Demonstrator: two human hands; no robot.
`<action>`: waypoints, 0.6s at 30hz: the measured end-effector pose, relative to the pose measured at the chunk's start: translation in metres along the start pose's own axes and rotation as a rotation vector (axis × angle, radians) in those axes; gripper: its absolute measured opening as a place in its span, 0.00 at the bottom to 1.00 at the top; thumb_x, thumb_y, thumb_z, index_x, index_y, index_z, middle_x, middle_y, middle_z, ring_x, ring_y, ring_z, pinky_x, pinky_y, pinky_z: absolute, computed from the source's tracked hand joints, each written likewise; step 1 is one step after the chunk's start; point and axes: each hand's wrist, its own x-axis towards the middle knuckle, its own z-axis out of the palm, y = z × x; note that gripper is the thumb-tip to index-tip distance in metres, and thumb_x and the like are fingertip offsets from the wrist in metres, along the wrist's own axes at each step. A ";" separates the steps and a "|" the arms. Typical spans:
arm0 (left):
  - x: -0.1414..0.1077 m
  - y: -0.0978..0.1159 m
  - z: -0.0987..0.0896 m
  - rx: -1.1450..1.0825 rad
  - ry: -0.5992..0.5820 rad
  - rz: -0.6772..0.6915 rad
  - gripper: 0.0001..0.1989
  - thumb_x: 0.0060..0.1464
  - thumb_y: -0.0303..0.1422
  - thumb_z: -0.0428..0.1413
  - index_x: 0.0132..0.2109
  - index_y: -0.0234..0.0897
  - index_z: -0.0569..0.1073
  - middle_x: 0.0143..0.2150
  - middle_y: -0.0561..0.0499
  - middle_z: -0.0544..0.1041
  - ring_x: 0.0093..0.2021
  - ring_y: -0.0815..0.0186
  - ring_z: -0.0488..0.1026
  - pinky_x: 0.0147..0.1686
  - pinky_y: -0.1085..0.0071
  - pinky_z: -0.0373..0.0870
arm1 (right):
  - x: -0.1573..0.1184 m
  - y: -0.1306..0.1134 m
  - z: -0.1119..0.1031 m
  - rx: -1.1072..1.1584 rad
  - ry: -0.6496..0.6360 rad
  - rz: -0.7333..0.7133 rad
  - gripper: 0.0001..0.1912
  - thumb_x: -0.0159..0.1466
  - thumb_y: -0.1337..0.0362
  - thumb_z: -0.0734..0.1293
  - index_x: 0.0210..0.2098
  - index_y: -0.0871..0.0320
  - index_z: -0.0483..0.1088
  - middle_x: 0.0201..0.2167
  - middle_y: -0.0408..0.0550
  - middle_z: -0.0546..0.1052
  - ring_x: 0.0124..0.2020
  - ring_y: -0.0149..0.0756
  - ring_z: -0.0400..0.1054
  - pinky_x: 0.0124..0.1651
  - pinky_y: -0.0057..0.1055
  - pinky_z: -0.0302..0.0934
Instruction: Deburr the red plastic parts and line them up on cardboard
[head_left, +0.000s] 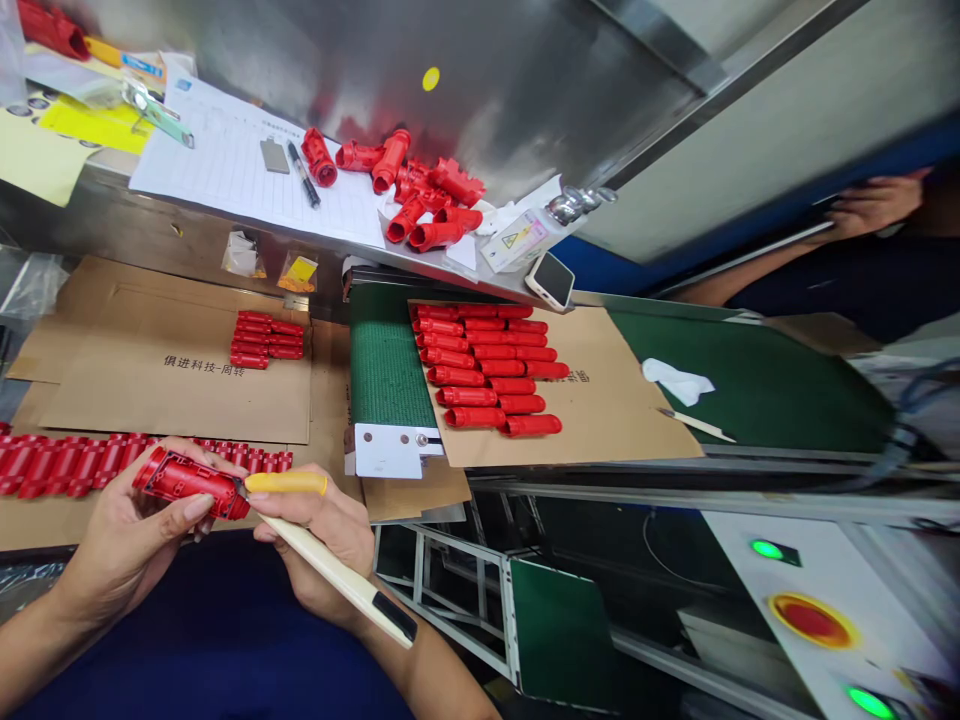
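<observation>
My left hand grips a red moulded plastic tube, its hollow ribbed end facing left. My right hand is shut on a cream-handled trimming knife with a black end cap and a yellow grip sleeve. The knife's tip meets the right end of the red tube, and the blade is hidden there. Just beyond my left hand, red tubes lie side by side in a long row on brown cardboard.
Rows of red tubes lie on cardboard over a green conveyor belt. Another small stack sits on cardboard at left. Loose red parts lie on a steel shelf. A co-worker's hand shows at right. A red stop button sits below.
</observation>
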 end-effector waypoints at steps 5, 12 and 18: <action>-0.001 0.002 0.000 0.008 -0.018 0.026 0.14 0.45 0.35 0.78 0.39 0.39 0.85 0.41 0.48 0.87 0.28 0.69 0.75 0.28 0.77 0.74 | -0.002 -0.002 0.000 0.012 0.012 0.016 0.10 0.71 0.68 0.74 0.51 0.52 0.82 0.46 0.53 0.88 0.44 0.42 0.83 0.48 0.40 0.79; 0.011 -0.013 -0.023 0.139 -0.032 0.076 0.20 0.44 0.34 0.79 0.44 0.41 0.82 0.34 0.51 0.85 0.30 0.64 0.80 0.29 0.75 0.79 | -0.001 0.014 -0.009 -0.010 -0.138 0.010 0.10 0.74 0.64 0.71 0.54 0.54 0.77 0.44 0.54 0.88 0.44 0.43 0.85 0.49 0.40 0.80; 0.013 -0.008 -0.016 0.177 -0.057 0.150 0.31 0.53 0.41 0.75 0.58 0.48 0.70 0.29 0.57 0.82 0.22 0.66 0.77 0.23 0.75 0.77 | -0.002 0.027 -0.015 -0.193 -0.321 -0.204 0.18 0.74 0.70 0.69 0.62 0.56 0.74 0.55 0.64 0.84 0.54 0.49 0.81 0.53 0.47 0.80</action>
